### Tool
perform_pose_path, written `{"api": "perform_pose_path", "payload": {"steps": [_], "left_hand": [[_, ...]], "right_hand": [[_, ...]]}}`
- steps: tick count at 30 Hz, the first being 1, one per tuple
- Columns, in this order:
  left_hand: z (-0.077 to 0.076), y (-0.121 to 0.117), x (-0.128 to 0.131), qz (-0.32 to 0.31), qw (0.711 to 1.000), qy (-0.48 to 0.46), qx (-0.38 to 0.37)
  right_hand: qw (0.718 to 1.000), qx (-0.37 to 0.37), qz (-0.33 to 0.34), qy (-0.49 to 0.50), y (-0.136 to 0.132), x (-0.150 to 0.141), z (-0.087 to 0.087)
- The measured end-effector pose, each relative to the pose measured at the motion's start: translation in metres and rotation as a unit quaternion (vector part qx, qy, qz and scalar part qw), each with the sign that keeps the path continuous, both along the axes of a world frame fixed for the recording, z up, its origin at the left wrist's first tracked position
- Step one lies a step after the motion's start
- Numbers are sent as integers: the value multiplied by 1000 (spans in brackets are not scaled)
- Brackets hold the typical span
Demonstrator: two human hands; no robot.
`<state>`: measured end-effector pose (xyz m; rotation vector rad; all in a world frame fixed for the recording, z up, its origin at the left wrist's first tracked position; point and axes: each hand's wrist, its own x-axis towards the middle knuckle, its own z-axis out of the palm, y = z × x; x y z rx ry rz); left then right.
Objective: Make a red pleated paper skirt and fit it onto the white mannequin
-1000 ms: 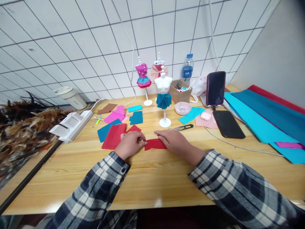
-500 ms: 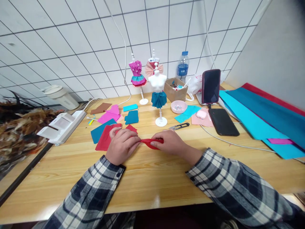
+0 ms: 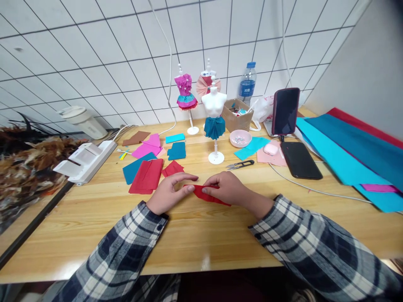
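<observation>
Wooden tabletop (image 3: pixel 195 247): before a white tiled wall (image 3: pixel 141 50).
Folded red strip (image 3: pixel 209 197): in front of the teal-skirted mannequin (image 3: pixel 214 103).
Right hand (image 3: pixel 231 189): pinches the strip between thumb and fingers.
Left hand (image 3: pixel 168 193): thumb and finger parted by the strip's end; contact I cannot tell.
Thread snips (image 3: pixel 244 164): just right of the mannequin's base.

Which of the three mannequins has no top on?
The front mannequin in the teal skirt; the magenta-topped mannequin and pink-bowed mannequin behind both wear tops.
</observation>
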<state>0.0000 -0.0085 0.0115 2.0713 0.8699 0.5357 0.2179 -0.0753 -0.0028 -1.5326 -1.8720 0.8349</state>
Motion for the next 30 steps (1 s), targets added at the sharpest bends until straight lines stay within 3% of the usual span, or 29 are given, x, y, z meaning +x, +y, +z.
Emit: {"api": "perform_pose_path", "payload": {"steps": [8, 17, 22, 30], "left_hand": [[0, 2, 1, 43, 998, 39, 38], [1, 12, -10, 114, 992, 29, -36], [2, 19, -17, 90, 993, 58, -55], [0, 30, -28, 96, 992, 30, -76]], "right_hand": [[999, -25, 27, 13, -1, 1, 3], [995, -95, 32, 14, 3, 10, 7], [995, -103, 19, -3, 4, 12, 7], [985, -154, 25, 78, 7, 22, 6]]}}
